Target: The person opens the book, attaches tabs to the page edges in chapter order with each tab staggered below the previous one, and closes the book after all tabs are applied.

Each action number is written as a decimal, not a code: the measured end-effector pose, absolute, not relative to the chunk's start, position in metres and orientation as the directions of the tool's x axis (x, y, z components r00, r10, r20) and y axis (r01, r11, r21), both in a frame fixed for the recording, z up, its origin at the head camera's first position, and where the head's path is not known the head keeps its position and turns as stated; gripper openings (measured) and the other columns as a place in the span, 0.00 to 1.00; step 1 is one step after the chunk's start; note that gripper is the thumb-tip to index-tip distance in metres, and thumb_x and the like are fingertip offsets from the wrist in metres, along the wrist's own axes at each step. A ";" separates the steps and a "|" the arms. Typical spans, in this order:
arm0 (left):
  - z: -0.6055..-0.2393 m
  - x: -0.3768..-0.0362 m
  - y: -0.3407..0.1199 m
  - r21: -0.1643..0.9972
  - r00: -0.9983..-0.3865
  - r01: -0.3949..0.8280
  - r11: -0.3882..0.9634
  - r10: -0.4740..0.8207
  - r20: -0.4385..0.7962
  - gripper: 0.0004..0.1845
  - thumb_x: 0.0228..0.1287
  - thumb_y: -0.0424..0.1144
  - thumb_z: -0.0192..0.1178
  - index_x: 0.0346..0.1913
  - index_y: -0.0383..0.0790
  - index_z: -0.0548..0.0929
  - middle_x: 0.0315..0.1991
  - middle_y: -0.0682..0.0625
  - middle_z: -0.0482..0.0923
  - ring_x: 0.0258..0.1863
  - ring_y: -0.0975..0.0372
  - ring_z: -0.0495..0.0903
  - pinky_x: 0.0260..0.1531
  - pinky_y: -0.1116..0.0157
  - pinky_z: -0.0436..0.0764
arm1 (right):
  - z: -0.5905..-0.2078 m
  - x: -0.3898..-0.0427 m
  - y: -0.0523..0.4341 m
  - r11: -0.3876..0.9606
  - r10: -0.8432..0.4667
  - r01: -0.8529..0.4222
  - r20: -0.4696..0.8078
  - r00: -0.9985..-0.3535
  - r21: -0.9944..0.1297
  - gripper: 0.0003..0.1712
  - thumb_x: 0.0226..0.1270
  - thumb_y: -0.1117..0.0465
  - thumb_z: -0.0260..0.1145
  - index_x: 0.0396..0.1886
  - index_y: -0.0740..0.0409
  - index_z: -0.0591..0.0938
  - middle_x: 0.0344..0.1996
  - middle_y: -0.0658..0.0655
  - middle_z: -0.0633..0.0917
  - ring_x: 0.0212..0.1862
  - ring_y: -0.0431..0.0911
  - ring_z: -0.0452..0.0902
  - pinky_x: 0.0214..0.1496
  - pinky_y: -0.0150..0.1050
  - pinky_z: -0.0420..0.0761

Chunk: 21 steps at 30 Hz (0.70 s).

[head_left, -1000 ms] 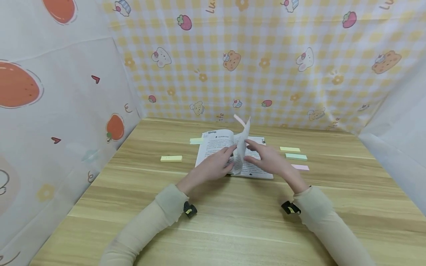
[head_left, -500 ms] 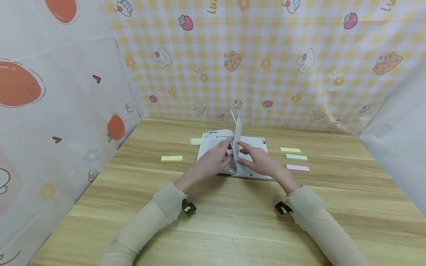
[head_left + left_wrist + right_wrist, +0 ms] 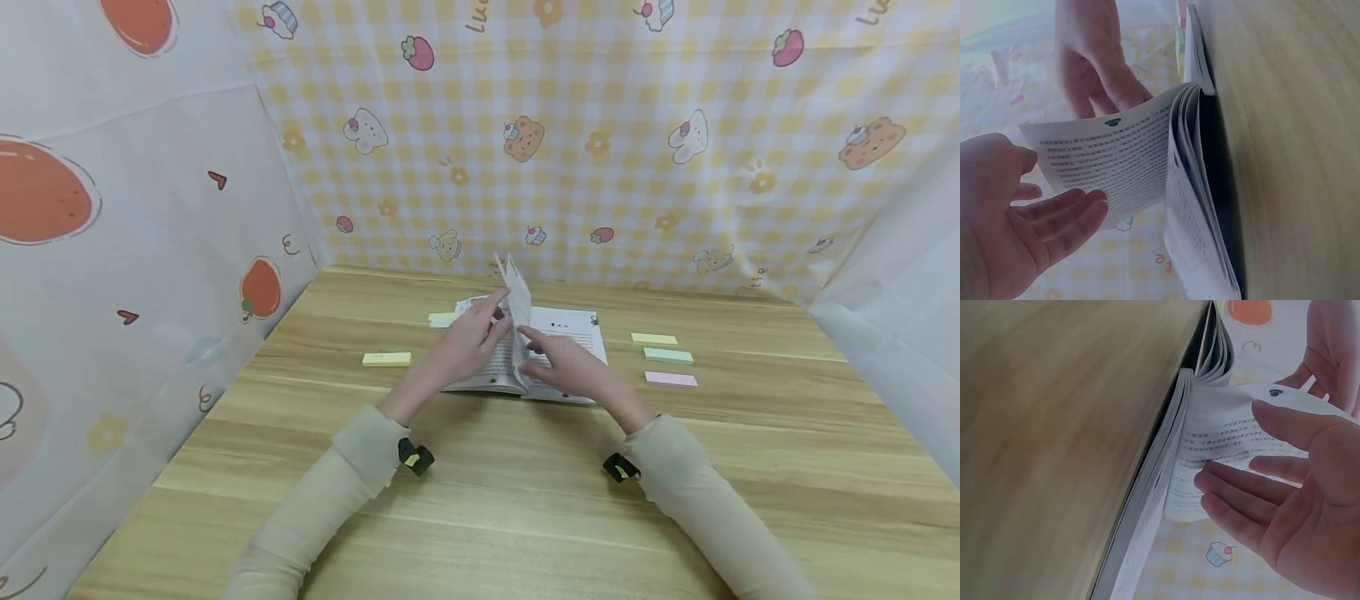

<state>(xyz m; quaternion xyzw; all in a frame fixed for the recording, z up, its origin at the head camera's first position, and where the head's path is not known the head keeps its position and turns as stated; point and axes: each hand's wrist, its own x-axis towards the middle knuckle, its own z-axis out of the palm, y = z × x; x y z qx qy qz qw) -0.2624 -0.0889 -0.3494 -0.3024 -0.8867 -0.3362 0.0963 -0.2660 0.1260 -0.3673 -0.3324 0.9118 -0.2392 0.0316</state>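
Note:
An open book (image 3: 567, 321) lies on the wooden table, with a leaf (image 3: 519, 304) standing up near its middle. A narrow pink sticky strip (image 3: 500, 265) sticks out from the leaf's top. My left hand (image 3: 468, 337) is on the leaf's left side; in the left wrist view its extended fingers (image 3: 1066, 215) overlap the printed page, thumb at the free edge. On the other side, my right hand (image 3: 566, 360) has its fingers (image 3: 1241, 487) stretched out along the page. A pale green strip (image 3: 442, 319) juts from the book's left edge.
A yellow sticky-note pad (image 3: 386, 359) lies left of the book. To its right are a yellow strip (image 3: 654, 338), a green strip (image 3: 668, 355) and a pink strip (image 3: 671, 379). A patterned yellow checked cloth (image 3: 600, 167) hangs behind the table (image 3: 510, 517).
The raised leaf has swung from right to left past upright. Both hands have moved left along with it, and more of the book's right page shows.

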 end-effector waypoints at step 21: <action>-0.342 -0.269 -0.119 0.328 -0.920 0.386 0.862 0.384 0.073 0.29 0.74 0.40 0.58 0.73 0.34 0.68 0.63 0.32 0.72 0.50 0.47 0.80 0.48 0.51 0.82 | -0.371 -0.266 0.106 0.673 -0.671 -0.640 0.059 -0.739 -0.371 0.27 0.70 0.59 0.69 0.65 0.65 0.78 0.58 0.65 0.82 0.62 0.58 0.76 0.67 0.52 0.73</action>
